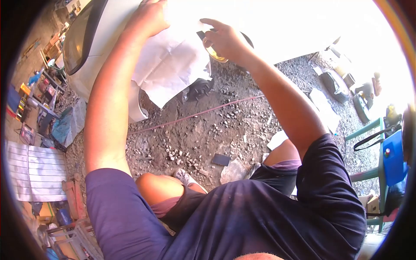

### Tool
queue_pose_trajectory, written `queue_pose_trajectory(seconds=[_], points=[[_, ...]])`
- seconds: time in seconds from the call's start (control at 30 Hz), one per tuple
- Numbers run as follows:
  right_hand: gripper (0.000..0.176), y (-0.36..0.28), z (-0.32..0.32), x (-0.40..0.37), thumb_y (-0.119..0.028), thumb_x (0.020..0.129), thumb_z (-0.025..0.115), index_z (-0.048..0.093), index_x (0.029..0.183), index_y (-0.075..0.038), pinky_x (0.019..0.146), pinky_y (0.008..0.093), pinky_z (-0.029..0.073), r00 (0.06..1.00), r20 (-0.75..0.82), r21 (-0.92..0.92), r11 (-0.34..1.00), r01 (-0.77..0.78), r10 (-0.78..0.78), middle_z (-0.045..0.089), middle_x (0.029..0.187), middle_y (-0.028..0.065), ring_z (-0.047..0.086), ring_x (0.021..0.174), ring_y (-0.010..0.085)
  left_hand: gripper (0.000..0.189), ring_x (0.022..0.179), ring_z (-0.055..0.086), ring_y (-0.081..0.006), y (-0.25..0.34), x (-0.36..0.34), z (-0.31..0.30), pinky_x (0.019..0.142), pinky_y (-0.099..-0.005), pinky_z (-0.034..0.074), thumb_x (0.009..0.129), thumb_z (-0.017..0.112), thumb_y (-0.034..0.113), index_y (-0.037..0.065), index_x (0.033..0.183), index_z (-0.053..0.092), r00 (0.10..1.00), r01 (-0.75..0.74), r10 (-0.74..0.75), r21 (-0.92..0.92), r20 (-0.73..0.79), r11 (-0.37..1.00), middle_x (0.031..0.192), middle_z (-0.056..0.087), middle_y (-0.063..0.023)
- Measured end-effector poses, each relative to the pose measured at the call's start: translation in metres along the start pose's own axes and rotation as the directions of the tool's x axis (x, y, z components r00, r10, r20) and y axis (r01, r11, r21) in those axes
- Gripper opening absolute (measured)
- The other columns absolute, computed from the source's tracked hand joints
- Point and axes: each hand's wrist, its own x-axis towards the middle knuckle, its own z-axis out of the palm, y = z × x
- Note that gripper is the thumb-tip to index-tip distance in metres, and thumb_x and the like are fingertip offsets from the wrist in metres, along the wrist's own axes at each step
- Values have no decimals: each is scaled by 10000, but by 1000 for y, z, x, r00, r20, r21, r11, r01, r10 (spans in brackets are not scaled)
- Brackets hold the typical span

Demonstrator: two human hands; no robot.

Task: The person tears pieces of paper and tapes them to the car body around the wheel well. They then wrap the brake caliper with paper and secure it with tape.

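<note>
Overhead, left hand (149, 17) presses open on white paper (173, 60); right hand (225, 41) grips seemingly a tape roll (215, 54).

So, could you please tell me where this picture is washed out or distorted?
Head view: sun glare blows out the top right, so the white car loses all detail behind the right hand and its yellowish roll; the paper sheet under the left hand is readable; the fisheye lens bends the scene inside a dark round border; the gravel ground looks sharp.
</note>
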Motion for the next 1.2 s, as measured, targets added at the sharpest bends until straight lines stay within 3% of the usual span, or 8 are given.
queue_pose_trajectory(seconds=[0.03, 0.07, 0.17, 0.4, 0.8, 0.87, 1.03, 1.2], points=[[545, 11, 6, 3, -169, 1039, 653, 591, 1579, -207, 748, 353, 587, 969, -30, -234, 945, 230, -244, 796, 1019, 133, 738, 822, 192, 906, 1448, 550, -356, 4, -1, -8, 1239, -442, 468, 836, 819, 217, 161, 1671, 472, 998, 25, -24, -21, 56, 999, 1577, 565, -144], [545, 22, 8, 4, -169, 1039, 653, 591, 1579, -207, 748, 353, 587, 970, -34, -229, 946, 228, -242, 796, 1019, 133, 738, 822, 192, 908, 1435, 558, -353, 9, -2, -15, 1230, -440, 476, 835, 822, 219, 161, 1671, 472, 993, 53, -48, -40, 112, 998, 1546, 581, -138], [573, -1, 18, -21, -232, 1112, 547, 467, 1663, -368, 788, 520, 591, 972, -78, -279, 941, 192, -222, 770, 973, 263, 746, 824, 425, 917, 1410, 571, -345, 10, -3, -16, 1214, -435, 490, 834, 838, 227, 159, 1671, 471, 996, 30, -27, -36, 91, 999, 1477, 608, -128], [539, -1, 18, -6, -191, 1141, 460, 481, 1665, -313, 796, 472, 600, 993, 42, -546, 830, 114, -108, 783, 1015, 224, 748, 823, 356, 941, 1396, 577, -338, 14, 0, -21, 1207, -433, 493, 835, 864, 225, 163, 1681, 456, 988, 48, -44, -24, 150, 999, 1453, 612, -117], [556, 5, 31, 14, -192, 1112, 463, 485, 1662, -266, 893, 510, 599, 995, 63, -563, 820, 102, -80, 780, 1157, 220, 755, 1042, 409, 898, 1403, 542, -371, 25, -16, -18, 1199, -470, 497, 869, 832, 241, 196, 1683, 454, 993, 14, -19, 43, 118, 999, 1500, 568, -129], [561, 3, 31, 16, -191, 1109, 468, 479, 1665, -268, 897, 512, 600, 995, 72, -571, 815, 101, -73, 779, 1166, 218, 754, 1048, 409, 897, 1420, 513, -388, 27, -29, -13, 1183, -507, 506, 880, 829, 258, 217, 1689, 443, 992, -92, 79, 144, 95, 985, 1542, 538, -147], [570, 6, 29, 15, -190, 1105, 472, 471, 1669, -275, 907, 513, 603, 992, 91, -578, 807, 120, -82, 782, 1149, 216, 753, 1049, 415, 975, 1673, 218, -347, 39, -41, 5, 1358, -553, 201, 923, 778, 470, 76, 1710, 357, 991, -132, 120, 321, 56, 938, 1763, 334, -165], [649, 20, 23, -1, -216, 1095, 520, 368, 1717, -316, 870, 522, 596, 992, 98, -478, 870, 122, -85, 777, 1091, 248, 763, 984, 422, 1132, 1683, 212, -318, 35, -40, 23, 1349, -551, 227, 875, 819, 544, 114, 1750, 243, 982, -169, 182, 205, -51, 964, 1781, 309, -166]])
